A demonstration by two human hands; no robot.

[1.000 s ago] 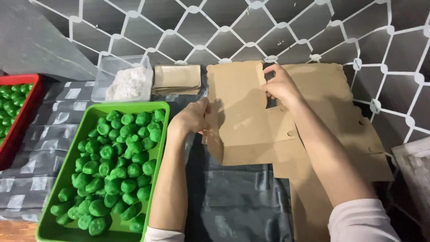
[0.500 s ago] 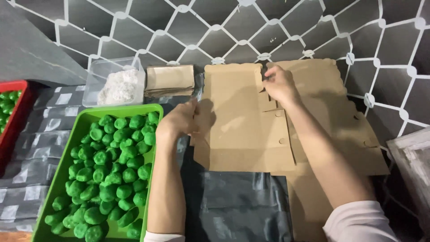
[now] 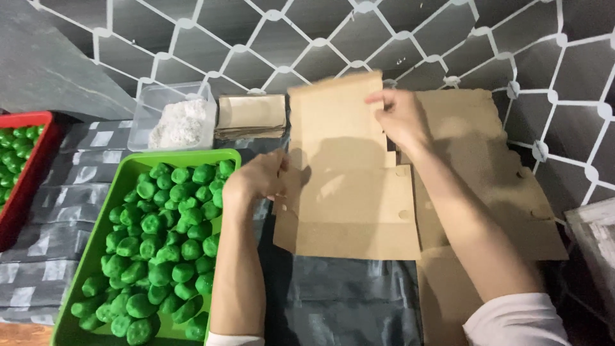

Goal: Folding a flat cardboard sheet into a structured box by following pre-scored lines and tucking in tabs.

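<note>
Head view, left hand: the left hand (image 3: 259,179) pinches the left edge of the flat brown cardboard sheet (image 3: 349,186), fingers pressed together on it.
Head view, right hand: the right hand (image 3: 400,115) grips the upper right edge of the same sheet, fingers curled over the border, thumb hidden behind.
Head view, cardboard sheet: it is an unfolded box blank, lifted a little at the top, its lower part lying on the dark plastic cover (image 3: 346,301) of the table. It is between the green tray and the pile of cardboard.
Head view, pile: more brown cardboard blanks (image 3: 487,173) lie under and to the right of the held sheet, touching it.
Head view, green tray: the green tray (image 3: 227,156) is just beside the left forearm and is full of round green balls (image 3: 160,243).
Head view, red tray: a red tray (image 3: 29,186) with the same green balls is at the far left edge.
Head view, back: a clear container (image 3: 144,106) with white powder stands beside a small stack of folded brown paper (image 3: 251,114), near the wall.
</note>
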